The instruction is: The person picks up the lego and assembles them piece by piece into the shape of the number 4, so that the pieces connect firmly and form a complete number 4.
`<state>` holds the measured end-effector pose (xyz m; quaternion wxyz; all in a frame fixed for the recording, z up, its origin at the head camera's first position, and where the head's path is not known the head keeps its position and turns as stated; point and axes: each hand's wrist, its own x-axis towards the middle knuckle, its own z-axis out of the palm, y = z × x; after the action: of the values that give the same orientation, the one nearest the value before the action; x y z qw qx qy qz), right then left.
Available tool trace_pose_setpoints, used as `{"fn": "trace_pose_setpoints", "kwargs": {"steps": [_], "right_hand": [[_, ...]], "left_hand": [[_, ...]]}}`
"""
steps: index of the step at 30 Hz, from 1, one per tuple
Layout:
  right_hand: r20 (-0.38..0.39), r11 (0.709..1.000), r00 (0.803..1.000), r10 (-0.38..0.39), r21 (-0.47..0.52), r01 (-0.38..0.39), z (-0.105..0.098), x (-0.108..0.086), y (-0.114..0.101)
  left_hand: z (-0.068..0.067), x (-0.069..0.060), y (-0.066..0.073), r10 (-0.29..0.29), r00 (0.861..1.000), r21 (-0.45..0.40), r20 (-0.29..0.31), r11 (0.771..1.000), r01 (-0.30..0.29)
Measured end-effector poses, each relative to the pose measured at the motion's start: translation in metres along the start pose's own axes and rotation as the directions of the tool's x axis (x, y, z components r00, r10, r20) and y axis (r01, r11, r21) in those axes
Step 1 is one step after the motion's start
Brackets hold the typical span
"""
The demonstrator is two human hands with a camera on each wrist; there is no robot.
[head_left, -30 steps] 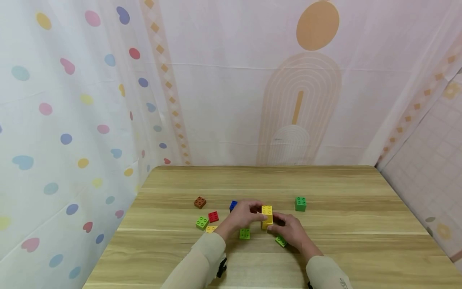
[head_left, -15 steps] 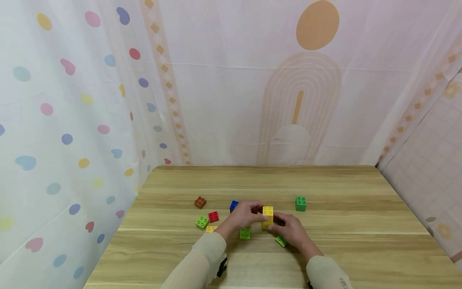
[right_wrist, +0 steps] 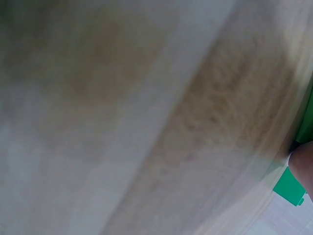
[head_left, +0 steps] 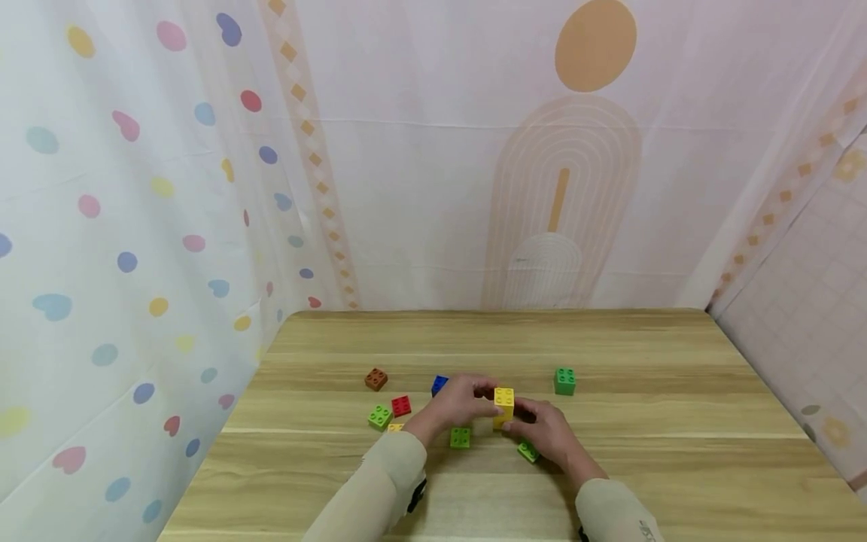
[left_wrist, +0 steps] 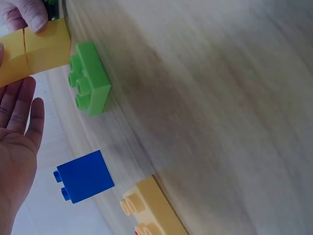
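Observation:
Two yellow toy building bricks (head_left: 503,406) stand one on top of the other between my hands in the head view. My left hand (head_left: 466,399) pinches the upper brick from the left, and my right hand (head_left: 546,434) holds the lower one from the right. A thin seam between the yellow bricks (left_wrist: 46,48) shows in the left wrist view, with my left hand (left_wrist: 18,142) beside them. One light green brick (head_left: 460,438) lies just in front of my left hand; another light green brick (head_left: 527,452) is partly hidden by my right hand.
A taller green brick (head_left: 565,381) stands at the right. To the left lie a brown brick (head_left: 375,379), a red brick (head_left: 401,406) and a lime brick (head_left: 380,416). My left arm partly covers a blue brick (head_left: 439,385) and a flat yellow brick (head_left: 396,427). Behind the table (head_left: 650,354) hangs a curtain.
The stacked yellow bricks have shifted very slightly to the right in the head view. Both hands keep their hold, and the loose bricks stay in place.

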<state>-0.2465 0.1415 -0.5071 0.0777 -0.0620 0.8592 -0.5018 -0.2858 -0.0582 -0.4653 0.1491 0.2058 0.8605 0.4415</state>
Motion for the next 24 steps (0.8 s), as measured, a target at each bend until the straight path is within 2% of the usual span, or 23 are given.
{"fn": "trace_pose_setpoints", "kwargs": {"steps": [3,12,24], "right_hand": [[-0.004,1.0,1.0,0.0,-0.001,0.0,-0.0002,0.0003,0.0007],[0.006,1.0,1.0,0.016,0.004,-0.016,-0.0016,0.0016,-0.0001],[0.002,1.0,1.0,0.009,0.01,-0.009,-0.0011,0.0,-0.002]], "left_hand": [[0.0004,-0.0007,-0.0008,0.027,1.0,0.018,-0.002,0.999,-0.027],[0.0014,-0.0001,-0.003,0.035,0.999,0.028,-0.005,0.999,-0.035],[0.0039,-0.0001,-0.0088,0.058,0.998,-0.004,-0.017,0.998,-0.059]]}}
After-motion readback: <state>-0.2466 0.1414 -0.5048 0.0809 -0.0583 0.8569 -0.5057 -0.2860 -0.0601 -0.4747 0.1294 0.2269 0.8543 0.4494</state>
